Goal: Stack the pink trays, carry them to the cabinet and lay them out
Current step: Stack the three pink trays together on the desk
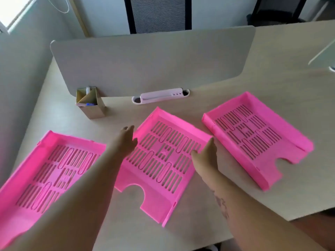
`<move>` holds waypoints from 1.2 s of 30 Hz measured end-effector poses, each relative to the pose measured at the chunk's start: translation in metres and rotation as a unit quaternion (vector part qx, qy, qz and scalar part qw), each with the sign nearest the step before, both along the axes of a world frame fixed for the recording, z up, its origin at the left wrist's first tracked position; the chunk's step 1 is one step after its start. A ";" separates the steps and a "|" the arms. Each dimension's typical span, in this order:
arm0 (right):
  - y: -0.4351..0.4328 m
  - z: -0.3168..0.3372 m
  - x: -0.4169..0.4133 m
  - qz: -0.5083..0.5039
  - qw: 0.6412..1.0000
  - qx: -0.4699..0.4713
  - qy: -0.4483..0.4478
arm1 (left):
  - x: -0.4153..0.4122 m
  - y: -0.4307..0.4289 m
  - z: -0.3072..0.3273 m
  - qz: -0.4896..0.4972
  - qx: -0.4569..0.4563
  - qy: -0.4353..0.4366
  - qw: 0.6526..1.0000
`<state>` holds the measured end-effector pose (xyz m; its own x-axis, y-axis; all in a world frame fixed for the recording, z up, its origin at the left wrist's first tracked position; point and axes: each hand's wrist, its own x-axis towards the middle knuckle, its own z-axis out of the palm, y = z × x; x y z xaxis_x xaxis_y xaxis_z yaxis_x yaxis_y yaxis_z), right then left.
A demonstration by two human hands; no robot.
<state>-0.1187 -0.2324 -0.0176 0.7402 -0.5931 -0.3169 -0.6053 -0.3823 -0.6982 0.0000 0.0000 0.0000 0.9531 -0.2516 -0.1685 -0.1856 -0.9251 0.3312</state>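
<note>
Three pink slotted trays lie flat side by side on the desk: a left tray point(27, 178), a middle tray point(163, 160) and a right tray point(253, 134). My left hand point(125, 140) reaches over the middle tray's left wall, fingers spread and nothing held. My right hand point(206, 156) is at the middle tray's right wall, fingers apart, thumb near the rim. Whether either hand touches the tray is unclear. My left forearm covers part of the left tray.
A grey divider panel point(154, 64) stands across the back of the beige desk point(272, 187). A cardboard pen holder point(90, 103) and a white cable port cover point(161, 96) sit at its foot. A black chair point(159, 14) is behind the panel.
</note>
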 end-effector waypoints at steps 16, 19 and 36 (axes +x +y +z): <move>-0.046 0.012 0.042 0.101 0.991 -0.073 0.038 | -0.058 -0.003 -0.009 0.166 -0.108 0.030 0.980; -0.053 0.006 0.057 0.127 0.989 -0.076 0.026 | -0.068 -0.015 -0.014 0.202 -0.113 0.032 0.972; -0.203 0.056 0.099 0.260 0.951 -0.159 -0.054 | -0.073 -0.201 0.039 0.140 -0.161 -0.052 0.976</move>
<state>-0.0198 -0.4357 0.0387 0.9777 -0.1904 -0.0884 -0.2075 -0.8131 -0.5439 -0.0733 -0.2015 0.0390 0.9997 -0.0026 -0.0226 0.0116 -0.7952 0.6063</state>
